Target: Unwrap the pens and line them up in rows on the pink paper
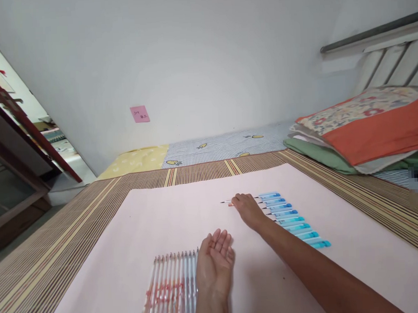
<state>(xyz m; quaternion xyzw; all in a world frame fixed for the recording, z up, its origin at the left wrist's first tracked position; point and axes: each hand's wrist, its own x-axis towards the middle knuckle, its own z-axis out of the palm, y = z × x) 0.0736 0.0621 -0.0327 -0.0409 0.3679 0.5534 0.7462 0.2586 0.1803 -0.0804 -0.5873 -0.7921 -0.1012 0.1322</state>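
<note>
My right hand (247,210) is over the upper left end of a row of blue-ended pens (296,219), its fingers closed. A slim pen (225,202) with a dark pointed tip sticks out to the left from under the fingers, and a small orange mark shows beside it. The rest of that pen is hidden by the hand. My left hand (216,259) rests palm up with its fingers loosely curled and apart, holding nothing. Just left of it, several clear pens (169,289) with reddish markings lie side by side; the hand covers part of the row's right edge.
Pale pink paper (112,255) lies under the pens on a striped mat (42,258). Folded bedding with an orange and floral cover (379,124) is piled at the right. A pink note (139,114) sticks to the wall behind. A doorway stands at the far left.
</note>
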